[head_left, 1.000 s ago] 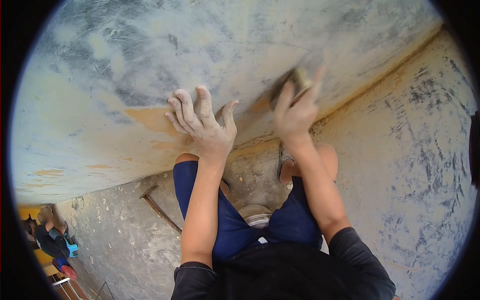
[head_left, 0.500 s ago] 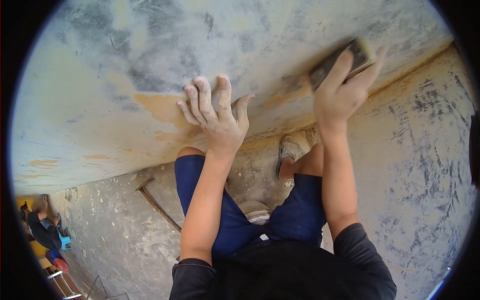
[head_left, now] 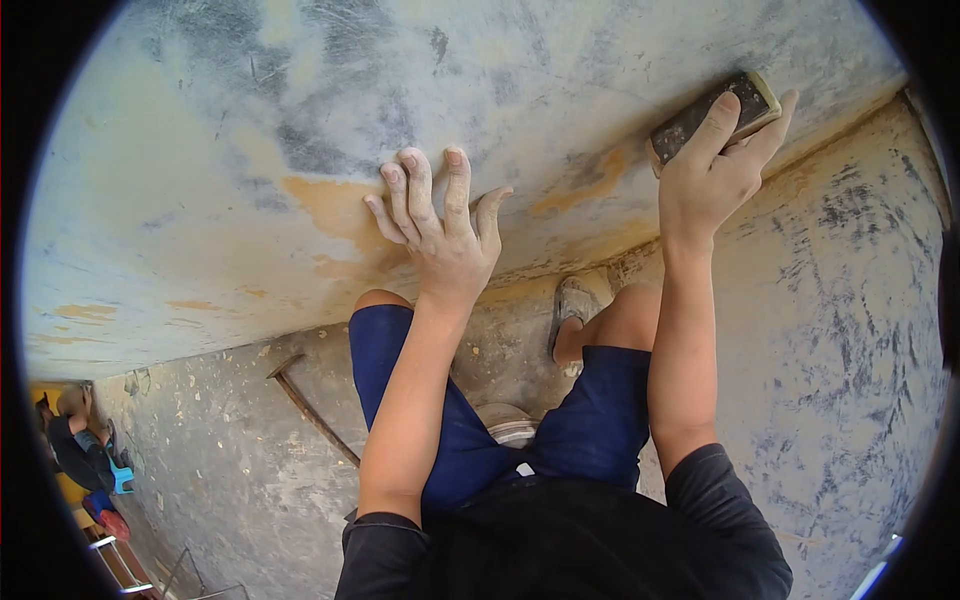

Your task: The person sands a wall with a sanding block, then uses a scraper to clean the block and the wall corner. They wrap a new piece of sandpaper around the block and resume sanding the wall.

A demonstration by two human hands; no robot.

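Dusty concrete floor [head_left: 230, 470], mottled side wall [head_left: 850, 300]

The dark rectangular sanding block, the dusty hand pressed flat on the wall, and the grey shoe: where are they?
Dark rectangular sanding block [head_left: 712, 112], head view, its gritty dark face.
Dusty left hand [head_left: 447, 250], head view, back of the hand.
Grey shoe [head_left: 572, 305], head view, its top.

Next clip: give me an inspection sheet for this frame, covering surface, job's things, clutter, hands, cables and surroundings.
Surface: grey wall, dusty, scuffed, with orange patches.
Job's things: sanding block pressed flat against the wall.
Clutter: metal bar and a round lid-like object on the floor.
Hands: right hand grips the sanding block; left hand open, fingers spread on the wall.
Cables: nothing seen.
Surroundings: speckled concrete floor; another person crouched far left.
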